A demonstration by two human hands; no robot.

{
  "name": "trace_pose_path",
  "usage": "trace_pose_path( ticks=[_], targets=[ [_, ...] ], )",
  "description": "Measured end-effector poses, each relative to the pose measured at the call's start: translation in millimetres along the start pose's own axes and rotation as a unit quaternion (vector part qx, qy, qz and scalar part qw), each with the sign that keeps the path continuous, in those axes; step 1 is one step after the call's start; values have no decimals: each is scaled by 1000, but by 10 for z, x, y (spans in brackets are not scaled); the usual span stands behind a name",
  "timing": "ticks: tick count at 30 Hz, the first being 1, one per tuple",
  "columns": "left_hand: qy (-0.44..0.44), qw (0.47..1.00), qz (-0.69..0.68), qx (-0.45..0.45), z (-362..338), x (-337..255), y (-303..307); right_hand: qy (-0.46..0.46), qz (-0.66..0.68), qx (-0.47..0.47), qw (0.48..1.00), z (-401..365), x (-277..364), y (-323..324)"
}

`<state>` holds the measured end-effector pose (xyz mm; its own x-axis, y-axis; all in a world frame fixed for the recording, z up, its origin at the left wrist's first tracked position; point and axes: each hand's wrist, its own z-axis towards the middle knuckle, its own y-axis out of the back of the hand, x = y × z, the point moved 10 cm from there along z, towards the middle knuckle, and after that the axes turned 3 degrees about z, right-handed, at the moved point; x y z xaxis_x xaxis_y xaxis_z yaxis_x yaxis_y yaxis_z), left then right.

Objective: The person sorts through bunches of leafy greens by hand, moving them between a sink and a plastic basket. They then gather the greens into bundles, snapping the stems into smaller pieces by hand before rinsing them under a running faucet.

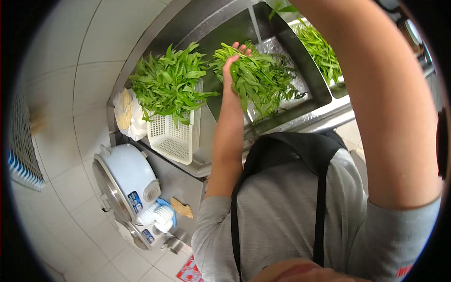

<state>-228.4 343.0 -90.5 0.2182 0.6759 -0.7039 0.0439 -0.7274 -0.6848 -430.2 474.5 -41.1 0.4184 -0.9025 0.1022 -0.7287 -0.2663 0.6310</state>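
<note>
My left hand [231,61] is closed around the stems of a bunch of leafy greens [256,80], with the thumb on the near side and fingertips showing behind. The bunch hangs over the metal sink basin [225,33], its leaves spreading to the right. A stream of water [254,23] falls into the basin just behind it. My right arm [390,103] reaches up past the top edge of the view, so that hand is out of sight. A white plastic basket [171,141] to the left carries a heap of the same greens [171,82].
More green stems [319,51] lie right of the basin divider. A white plastic bag [136,122] sits left of the basket. Lower left stands a rice cooker [127,169], near stacked white cups [159,216]. Tiled wall [56,103] runs along the left.
</note>
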Motion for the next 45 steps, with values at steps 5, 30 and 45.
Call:
trace_pose_path(
  ticks=[5,30,45],
  targets=[
    [49,996,-60,-53,-51,31,69,122,208,-113,964,-38,523,-254],
    [-56,900,212,-376,62,-367,1234,176,693,-295,634,-158,33,-329],
    [-50,972,203,-107,782,-360,-100,284,663,-199,664,-84,506,-295]
  ],
)
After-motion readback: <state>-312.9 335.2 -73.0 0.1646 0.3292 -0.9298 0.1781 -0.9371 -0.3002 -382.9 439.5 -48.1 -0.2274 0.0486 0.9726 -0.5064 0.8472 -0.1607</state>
